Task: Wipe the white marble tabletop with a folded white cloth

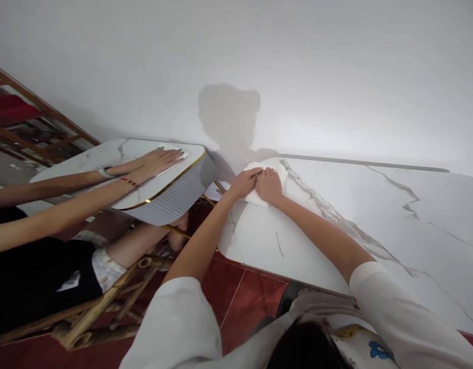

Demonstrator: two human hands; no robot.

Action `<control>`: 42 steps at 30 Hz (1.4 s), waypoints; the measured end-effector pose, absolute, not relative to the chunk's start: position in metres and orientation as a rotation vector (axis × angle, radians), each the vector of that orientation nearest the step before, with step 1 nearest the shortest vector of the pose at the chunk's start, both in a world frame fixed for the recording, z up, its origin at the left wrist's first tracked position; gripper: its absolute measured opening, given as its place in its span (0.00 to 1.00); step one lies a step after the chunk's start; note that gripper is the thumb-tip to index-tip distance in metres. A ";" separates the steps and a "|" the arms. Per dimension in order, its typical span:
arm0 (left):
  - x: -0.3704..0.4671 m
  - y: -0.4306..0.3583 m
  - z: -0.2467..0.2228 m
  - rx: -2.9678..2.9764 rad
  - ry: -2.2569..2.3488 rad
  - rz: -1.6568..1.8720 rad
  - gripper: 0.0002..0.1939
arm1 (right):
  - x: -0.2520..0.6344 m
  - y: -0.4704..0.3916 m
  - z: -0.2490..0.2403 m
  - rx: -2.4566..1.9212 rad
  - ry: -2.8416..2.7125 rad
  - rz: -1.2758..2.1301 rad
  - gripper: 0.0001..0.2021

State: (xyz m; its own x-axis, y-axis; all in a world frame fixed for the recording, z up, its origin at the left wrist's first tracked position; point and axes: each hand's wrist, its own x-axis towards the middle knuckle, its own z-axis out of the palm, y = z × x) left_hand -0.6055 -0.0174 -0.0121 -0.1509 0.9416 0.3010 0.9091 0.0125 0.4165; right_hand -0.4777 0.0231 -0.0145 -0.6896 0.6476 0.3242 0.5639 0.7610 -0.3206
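Observation:
A white cloth (280, 171) lies bunched near the left end of a white marble-patterned table (255, 230). Both of my arms reach forward to it. My left hand (244, 183) presses on the cloth's left part, its fingers pointing right towards the other hand. Just beside it, my right hand (269, 185) bears down on the cloth with fingers bent over it. The two hands touch or nearly touch, and the cloth beneath them is partly hidden.
At left, another person's hands (161, 160) press a white cloth on a second marble-patterned table (134, 149) with gold trim. That person sits on a bamboo chair (90, 320). A white wall (336, 77) stands behind both tables; a wooden rack (47, 110) is at far left.

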 end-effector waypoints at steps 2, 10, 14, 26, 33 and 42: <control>-0.608 0.007 -0.012 2.049 2.156 0.827 0.24 | -0.482 0.043 -0.015 -0.967 -2.499 0.241 0.25; -0.626 0.071 -0.016 2.080 2.155 0.818 0.23 | -0.503 0.097 -0.014 -1.082 -2.397 0.230 0.25; -0.636 0.077 -0.021 2.110 2.123 0.847 0.24 | -0.507 0.101 -0.014 -1.160 -2.373 0.278 0.26; -0.641 0.048 -0.024 2.135 2.141 0.699 0.27 | -0.508 0.079 -0.020 -1.132 -2.427 0.303 0.29; -0.629 -0.026 -0.025 2.106 2.190 0.708 0.28 | -0.494 0.015 -0.018 -0.921 -2.530 0.291 0.28; -0.589 -0.154 -0.024 1.966 2.275 0.722 0.28 | -0.460 -0.098 -0.020 -0.691 -2.625 0.268 0.28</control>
State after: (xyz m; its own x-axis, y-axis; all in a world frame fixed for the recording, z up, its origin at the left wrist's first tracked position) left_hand -0.5892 -0.1538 -0.0236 -0.1908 0.9463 0.2609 0.9236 0.0830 0.3743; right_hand -0.4605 -0.0977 -0.0197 -0.7928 0.5065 0.3390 0.4275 0.8585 -0.2831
